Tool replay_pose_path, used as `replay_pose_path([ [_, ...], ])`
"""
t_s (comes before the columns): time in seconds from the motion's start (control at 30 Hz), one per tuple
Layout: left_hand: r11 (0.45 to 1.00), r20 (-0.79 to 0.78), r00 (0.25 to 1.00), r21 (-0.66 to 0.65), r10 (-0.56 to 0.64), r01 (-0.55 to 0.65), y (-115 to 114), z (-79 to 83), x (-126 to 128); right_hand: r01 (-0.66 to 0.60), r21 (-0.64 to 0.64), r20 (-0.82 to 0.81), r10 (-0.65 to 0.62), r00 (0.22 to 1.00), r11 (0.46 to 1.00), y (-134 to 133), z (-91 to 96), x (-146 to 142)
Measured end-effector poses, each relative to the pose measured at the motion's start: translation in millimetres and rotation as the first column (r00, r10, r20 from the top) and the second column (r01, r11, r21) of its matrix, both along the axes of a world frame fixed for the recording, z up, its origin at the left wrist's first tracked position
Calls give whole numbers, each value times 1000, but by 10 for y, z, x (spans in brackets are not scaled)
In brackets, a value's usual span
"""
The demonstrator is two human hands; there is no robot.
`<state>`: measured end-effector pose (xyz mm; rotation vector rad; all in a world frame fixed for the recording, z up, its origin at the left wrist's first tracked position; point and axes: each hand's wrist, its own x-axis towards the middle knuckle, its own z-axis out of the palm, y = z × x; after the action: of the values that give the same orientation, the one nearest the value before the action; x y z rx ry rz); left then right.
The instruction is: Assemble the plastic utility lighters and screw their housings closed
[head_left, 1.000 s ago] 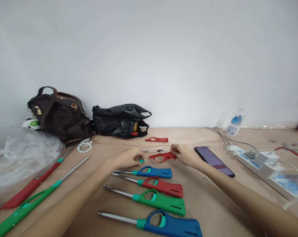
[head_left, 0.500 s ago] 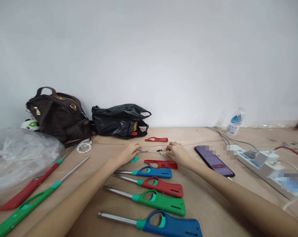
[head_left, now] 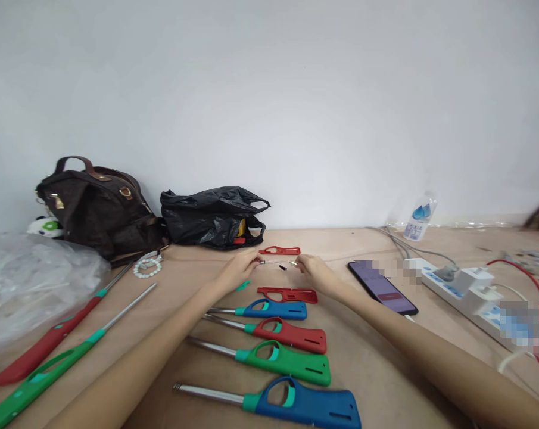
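A thin pale tube with a small metal end spans the gap between my hands. My left hand pinches its metal end, and my right hand has its fingers closed on the other end. Below the tube lies a small black part. Behind it is one red lighter shell half; nearer me lies another red shell half. A small green trigger piece rests beside my left wrist. Toward me lie assembled lighters in a column: blue, red, green and blue.
On the left are a long red lighter, a long green lighter, clear plastic, a beaded bracelet and a dark bag. A black plastic bag stands behind. Rightward are a phone, a power strip and a bottle.
My fingers have closed on the two ends of the tube, which now looks raised and stretched between them. The black part lies apart from it. The view has shifted slightly.
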<state>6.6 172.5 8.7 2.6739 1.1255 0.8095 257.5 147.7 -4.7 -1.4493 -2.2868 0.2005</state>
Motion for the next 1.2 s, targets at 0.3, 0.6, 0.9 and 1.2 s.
replay_pose_path([
  [0.3,977,134,991,-214,8,21,-265,160,32,-179,-81,-353,140,925,980,-190,26,153],
  [0.6,809,304,953,-558,-8,186,-230,99,-14,-169,-117,-397,110,911,979,-253,0,158],
  [0.9,851,147,989,-522,24,57,-267,-14,4,-173,-98,-242,145,959,980,-300,-44,118],
  [1.2,902,80,996,-432,45,-6,-291,-19,28,-197,-78,-183,180,966,977,-339,-98,73],
])
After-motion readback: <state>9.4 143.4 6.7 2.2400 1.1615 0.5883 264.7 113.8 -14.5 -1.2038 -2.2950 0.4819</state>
